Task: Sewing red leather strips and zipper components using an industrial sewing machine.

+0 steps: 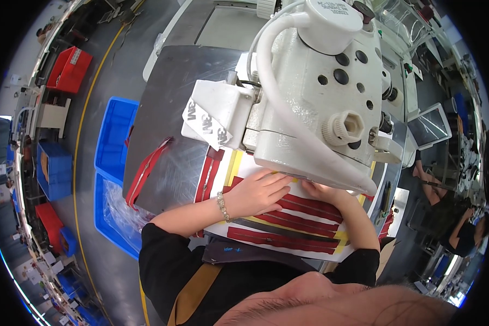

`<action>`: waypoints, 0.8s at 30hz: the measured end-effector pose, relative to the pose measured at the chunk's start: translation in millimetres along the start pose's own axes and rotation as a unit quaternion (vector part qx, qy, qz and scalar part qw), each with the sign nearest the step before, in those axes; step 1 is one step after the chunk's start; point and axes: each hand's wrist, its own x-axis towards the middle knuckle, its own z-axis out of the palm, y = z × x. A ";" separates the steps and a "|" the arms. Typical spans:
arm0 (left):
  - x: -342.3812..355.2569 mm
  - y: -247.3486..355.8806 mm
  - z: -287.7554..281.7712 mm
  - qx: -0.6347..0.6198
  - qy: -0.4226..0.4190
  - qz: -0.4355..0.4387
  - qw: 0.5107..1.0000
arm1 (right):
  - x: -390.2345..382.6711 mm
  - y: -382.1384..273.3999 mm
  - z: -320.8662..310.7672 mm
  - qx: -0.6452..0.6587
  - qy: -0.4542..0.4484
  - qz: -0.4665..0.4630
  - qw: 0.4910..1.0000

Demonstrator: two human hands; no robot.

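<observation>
My left hand (262,192), with a beaded bracelet on the wrist, lies flat with fingers stretched over a white board (234,230). Dark red zipper strips (293,221) run across the board in rows, with yellow tape (233,165) at the edges. Close by on its right, my right hand (321,191) rests at the upper strips. Its fingers are partly hidden at the underside of a white sewing machine's head (296,117). The needle area is out of sight beneath that head. Another red zipper strip (206,176) lies along the board's left side.
Left of the board is a grey metal tabletop (174,81) with loose red zippers (146,171) at its edge. Blue bins (116,138) stand beside it, one holding clear plastic. A tablet-like screen (430,126) is at the right, and another person (464,233) sits beyond.
</observation>
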 end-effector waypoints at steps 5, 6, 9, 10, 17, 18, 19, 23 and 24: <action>-1.7 1.2 1.5 0.003 0.006 -0.002 1.000 | 9.6 -16.3 -4.5 -0.302 0.041 -0.245 0.920; -1.4 1.6 1.2 0.006 0.007 -0.002 1.000 | 8.7 -16.5 -4.4 -0.302 0.040 -0.246 0.920; 3.3 -1.9 -0.8 0.011 0.020 0.021 1.000 | 1.6 -12.4 -0.2 -0.343 0.027 -0.243 0.907; 3.5 -5.3 -2.3 0.012 0.020 0.021 1.000 | -0.6 -8.4 3.2 -0.307 0.027 -0.214 0.927; 0.3 -33.6 -15.4 0.063 0.144 -0.045 0.987 | 2.3 -27.7 4.4 -0.310 0.071 -0.233 0.919; -0.3 -36.2 -13.2 0.030 0.128 -0.061 0.989 | 3.2 -32.0 2.8 -0.311 0.078 -0.241 0.916; 0.2 -37.6 -11.0 -0.004 0.112 -0.076 0.991 | 2.7 -33.1 4.4 -0.315 0.081 -0.240 0.915; 0.6 -34.4 -11.4 0.052 0.096 -0.081 0.991 | 0.8 -39.4 9.1 -0.304 0.073 -0.193 0.930; 0.6 -34.5 -9.9 0.053 0.098 -0.079 0.991 | -0.2 -39.3 10.2 -0.315 0.078 -0.206 0.923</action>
